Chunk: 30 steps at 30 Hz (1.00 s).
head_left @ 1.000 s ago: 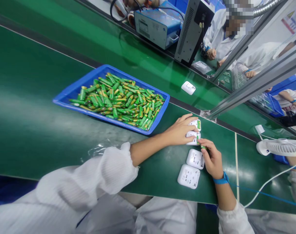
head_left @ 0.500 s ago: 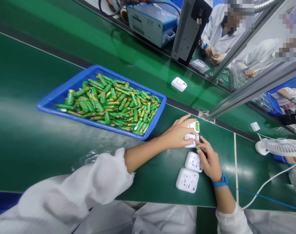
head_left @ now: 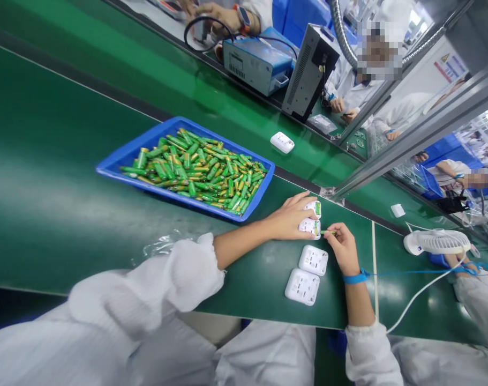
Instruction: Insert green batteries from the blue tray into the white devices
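Pinches green batt. [head_left: 323, 232] in R hand [head_left: 345, 251], just beside white case [head_left: 309, 228]; rests L hand [head_left: 284, 222], spread, on case. Treat batt. as prob. light, rigid, slick; grip mid-barrel.

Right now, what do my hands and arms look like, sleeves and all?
Both hands are bare, without gloves. Your left hand and right hand come out of loose white sleeves with gathered cuffs. A bright blue band circles the right wrist, with a thin blue cord leading off it.
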{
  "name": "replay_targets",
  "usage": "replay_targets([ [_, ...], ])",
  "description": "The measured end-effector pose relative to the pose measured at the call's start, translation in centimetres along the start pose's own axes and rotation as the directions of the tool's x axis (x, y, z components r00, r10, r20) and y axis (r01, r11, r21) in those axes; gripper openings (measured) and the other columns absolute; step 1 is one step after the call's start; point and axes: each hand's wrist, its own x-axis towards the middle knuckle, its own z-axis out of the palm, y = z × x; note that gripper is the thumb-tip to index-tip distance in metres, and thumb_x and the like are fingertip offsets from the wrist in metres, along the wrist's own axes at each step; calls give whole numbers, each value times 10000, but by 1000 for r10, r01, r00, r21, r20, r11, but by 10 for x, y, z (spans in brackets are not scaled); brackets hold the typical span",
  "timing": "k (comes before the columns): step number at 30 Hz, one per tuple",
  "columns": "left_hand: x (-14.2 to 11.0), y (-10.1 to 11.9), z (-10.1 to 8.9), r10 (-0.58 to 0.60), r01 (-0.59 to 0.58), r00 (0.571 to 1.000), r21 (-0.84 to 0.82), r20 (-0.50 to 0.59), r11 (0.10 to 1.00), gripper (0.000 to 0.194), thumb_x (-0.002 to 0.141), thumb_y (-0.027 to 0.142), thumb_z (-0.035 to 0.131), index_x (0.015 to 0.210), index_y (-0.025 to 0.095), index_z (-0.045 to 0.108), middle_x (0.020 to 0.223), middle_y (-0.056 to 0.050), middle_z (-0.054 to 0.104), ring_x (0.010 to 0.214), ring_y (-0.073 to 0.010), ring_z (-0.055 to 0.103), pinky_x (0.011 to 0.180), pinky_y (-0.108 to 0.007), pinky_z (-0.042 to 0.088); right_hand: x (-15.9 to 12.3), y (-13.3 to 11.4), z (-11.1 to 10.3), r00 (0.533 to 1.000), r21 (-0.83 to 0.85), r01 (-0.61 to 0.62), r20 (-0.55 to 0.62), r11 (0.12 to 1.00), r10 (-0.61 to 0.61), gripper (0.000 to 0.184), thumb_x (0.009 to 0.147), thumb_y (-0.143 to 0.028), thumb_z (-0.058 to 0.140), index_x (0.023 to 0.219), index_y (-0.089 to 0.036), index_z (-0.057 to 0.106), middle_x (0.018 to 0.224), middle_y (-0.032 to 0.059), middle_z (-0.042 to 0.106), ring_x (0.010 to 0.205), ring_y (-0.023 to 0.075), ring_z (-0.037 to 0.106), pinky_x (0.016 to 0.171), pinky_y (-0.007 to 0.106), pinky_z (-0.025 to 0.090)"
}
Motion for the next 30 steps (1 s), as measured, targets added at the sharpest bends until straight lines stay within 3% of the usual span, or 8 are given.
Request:
replay_targets([
  [3, 0, -1, 0, 8, -8, 1000, 1, 8, 1000, 577, 826, 525, 966, 1297, 242, 788, 1797, -183, 423, 1731, -470, 242, 1331, -731, 319, 13, -6, 5, 1000, -53, 5, 15, 999, -4, 315, 954, -521, 801, 959, -208, 771, 849, 25, 743, 742, 179, 644, 704, 306, 546],
  [7, 1, 0, 2, -11, 10, 999, 22, 38, 1000, 651, 786, 539, 986, 1307, 213, 772, 1804, -208, 400, 1730, -483, 230, 1330, -735, 322, 19, -11, 9, 996, -124, 77, 51, 989, -72, 273, 1026, -436, 732, 1151, -228, 855, 991, 47, 752, 836, 186, 685, 792, 323, 591],
  [11, 2, 3, 4, -37, 36, 999, 43, 30, 998, 615, 801, 512, 967, 1286, 190, 771, 1800, -218, 395, 1731, -486, 219, 1341, -723, 317, 12, -10, 12, 987, -226, 148, 93, 963, -130, 335, 1082, -391, 677, 1336, -241, 835, 1040, 64, 747, 854, 196, 705, 799, 333, 610],
  [19, -1, 5, 5, -50, 49, 999, 57, 15, 997, 599, 793, 510, 959, 1282, 215, 780, 1808, -171, 402, 1724, -481, 237, 1349, -709, 329, -10, -6, 20, 966, -520, 258, 141, 814, -216, 477, 1187, -343, 436, 1553, -223, 717, 1369, 178, 768, 1213, 322, 734, 1049, 500, 601],
  [24, -1, 7, 3, -59, 54, 997, 106, 50, 993, 649, 799, 538, 972, 1322, 211, 769, 1808, -198, 395, 1731, -483, 228, 1327, -732, 356, -24, 2, 18, 949, -511, 315, 156, 800, -275, 464, 1195, -369, 459, 1560, -232, 709, 1571, 174, 706, 1418, 358, 692, 1162, 584, 546],
  [30, -3, 6, 1, -30, 20, 997, 124, 73, 992, 642, 838, 538, 964, 1334, 196, 741, 1808, -215, 384, 1751, -456, 186, 1362, -700, 320, -27, 9, 22, 948, -453, 313, 101, 835, -300, 445, 1179, -372, 509, 1550, -241, 717, 1583, 145, 705, 1453, 333, 696, 1154, 541, 571],
])
